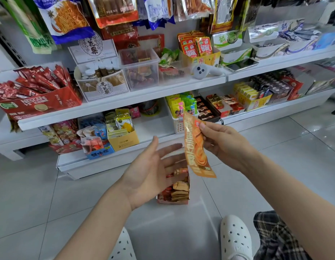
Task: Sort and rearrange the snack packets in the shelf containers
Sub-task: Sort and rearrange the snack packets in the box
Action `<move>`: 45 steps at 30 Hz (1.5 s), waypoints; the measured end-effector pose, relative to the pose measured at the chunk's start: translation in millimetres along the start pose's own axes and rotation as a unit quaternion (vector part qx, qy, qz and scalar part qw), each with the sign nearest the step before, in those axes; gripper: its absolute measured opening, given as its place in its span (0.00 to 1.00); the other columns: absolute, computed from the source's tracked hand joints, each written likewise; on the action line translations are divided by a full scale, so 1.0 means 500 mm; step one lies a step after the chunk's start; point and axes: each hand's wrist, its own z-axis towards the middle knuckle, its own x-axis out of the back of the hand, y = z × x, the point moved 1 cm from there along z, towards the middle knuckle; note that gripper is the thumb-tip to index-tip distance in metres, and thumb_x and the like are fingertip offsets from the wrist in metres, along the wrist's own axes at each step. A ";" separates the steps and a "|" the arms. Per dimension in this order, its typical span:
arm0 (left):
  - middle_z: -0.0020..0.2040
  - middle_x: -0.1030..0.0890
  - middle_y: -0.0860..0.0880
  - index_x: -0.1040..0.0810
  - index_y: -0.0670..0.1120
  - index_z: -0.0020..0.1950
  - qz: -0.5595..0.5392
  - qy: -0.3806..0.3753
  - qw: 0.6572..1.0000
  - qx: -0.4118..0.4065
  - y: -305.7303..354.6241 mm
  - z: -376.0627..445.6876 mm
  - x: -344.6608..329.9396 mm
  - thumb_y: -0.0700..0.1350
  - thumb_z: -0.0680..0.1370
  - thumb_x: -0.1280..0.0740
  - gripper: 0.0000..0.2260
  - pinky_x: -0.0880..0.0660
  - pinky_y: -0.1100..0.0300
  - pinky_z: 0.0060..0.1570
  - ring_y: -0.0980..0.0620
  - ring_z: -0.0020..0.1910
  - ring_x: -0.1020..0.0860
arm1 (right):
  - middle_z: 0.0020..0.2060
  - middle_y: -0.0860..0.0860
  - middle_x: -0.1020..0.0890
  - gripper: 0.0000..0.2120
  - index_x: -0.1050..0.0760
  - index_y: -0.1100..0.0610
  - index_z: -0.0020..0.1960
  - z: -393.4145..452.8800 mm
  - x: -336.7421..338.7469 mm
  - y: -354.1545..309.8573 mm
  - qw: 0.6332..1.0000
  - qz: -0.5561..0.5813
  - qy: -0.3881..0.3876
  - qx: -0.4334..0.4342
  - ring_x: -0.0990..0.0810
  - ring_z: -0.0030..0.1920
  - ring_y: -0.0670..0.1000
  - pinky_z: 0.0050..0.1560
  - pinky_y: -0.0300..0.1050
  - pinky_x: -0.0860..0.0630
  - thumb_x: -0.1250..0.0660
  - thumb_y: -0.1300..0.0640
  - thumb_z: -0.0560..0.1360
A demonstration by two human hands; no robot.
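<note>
Above the floor box (173, 194), we are pinching an orange packet (195, 149) in our right hand (222, 143); at nine o'clock of it, our left hand (153, 169) is spreading its fingers, holding nothing.

White tiered shelves (125, 96) are set against a pale wall (5, 59); glossy grey floor tiles (31, 194) are lit from above.

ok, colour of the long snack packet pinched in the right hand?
Orange long snack packet, brown bottom band, pinched by the right hand; head view.
</note>
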 end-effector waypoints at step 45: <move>0.43 0.14 0.46 0.20 0.44 0.53 0.109 0.199 0.962 -0.151 -0.010 0.019 -0.010 0.42 0.80 0.34 0.05 0.24 0.64 0.28 0.55 0.35 0.16 | 0.55 0.55 0.16 0.22 0.19 0.58 0.58 0.007 0.005 -0.025 0.995 0.079 -0.037 -0.054 0.18 0.53 0.54 0.48 0.45 0.19 0.43 0.43 0.80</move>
